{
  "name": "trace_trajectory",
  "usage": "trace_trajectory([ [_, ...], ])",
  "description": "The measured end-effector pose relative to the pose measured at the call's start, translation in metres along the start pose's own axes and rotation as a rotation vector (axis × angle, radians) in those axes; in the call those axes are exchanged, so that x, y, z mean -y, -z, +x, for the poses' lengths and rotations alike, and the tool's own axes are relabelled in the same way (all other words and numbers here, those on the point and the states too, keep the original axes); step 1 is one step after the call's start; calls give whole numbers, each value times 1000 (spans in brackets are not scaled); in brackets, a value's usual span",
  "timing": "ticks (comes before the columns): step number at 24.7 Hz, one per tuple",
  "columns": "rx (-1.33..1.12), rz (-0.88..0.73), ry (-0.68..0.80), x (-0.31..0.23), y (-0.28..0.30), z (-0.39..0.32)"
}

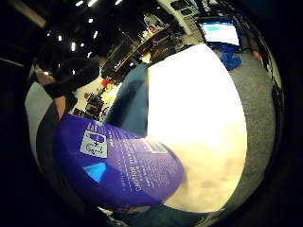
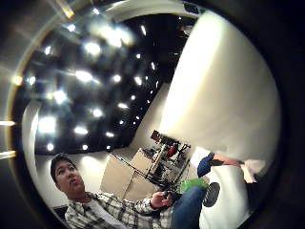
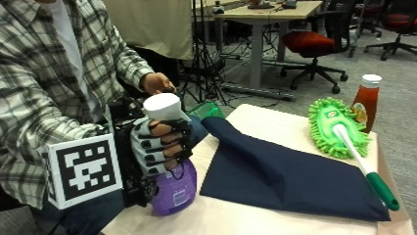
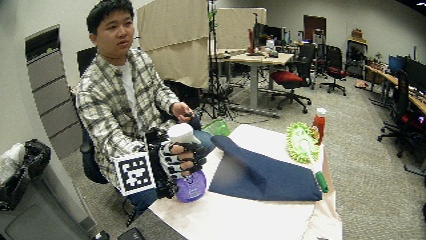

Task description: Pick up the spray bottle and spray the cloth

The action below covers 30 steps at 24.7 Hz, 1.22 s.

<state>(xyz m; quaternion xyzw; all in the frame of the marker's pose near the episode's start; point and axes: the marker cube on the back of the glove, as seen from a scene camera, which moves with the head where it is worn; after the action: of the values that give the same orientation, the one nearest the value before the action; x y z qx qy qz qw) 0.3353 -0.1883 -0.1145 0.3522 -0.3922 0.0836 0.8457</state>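
Observation:
A purple spray bottle (image 3: pixel 174 188) with a white top (image 3: pixel 163 105) stands upright at the near left corner of the table (image 3: pixel 273 125). My gloved right hand (image 3: pixel 159 144) grips its neck, fingers curled round it just under the white top. The bottle's purple label (image 1: pixel 118 165) fills much of the little finger side palm view. To the right of the bottle, a dark blue cloth (image 3: pixel 287 176) lies on the table, its far left corner raised in a fold. In the wide outside view the hand (image 4: pixel 178 159) holds the bottle (image 4: pixel 191 188) beside the cloth (image 4: pixel 266 175).
A green mop head (image 3: pixel 334 125) with a white and green handle (image 3: pixel 365 169) lies along the cloth's right side. A ketchup bottle (image 3: pixel 366 100) stands at the far right. The person's bare left hand (image 3: pixel 156 82) holds a small dark object off the table. Office chairs (image 3: pixel 312 44) stand beyond.

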Motion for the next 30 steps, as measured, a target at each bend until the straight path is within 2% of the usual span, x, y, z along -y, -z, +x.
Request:
trace_trajectory([
  [9, -1, 74, -4, 3, 0, 0],
  [23, 5, 54, -36, 14, 1, -3],
  [30, -55, 23, 50, 31, 9, -42],
])
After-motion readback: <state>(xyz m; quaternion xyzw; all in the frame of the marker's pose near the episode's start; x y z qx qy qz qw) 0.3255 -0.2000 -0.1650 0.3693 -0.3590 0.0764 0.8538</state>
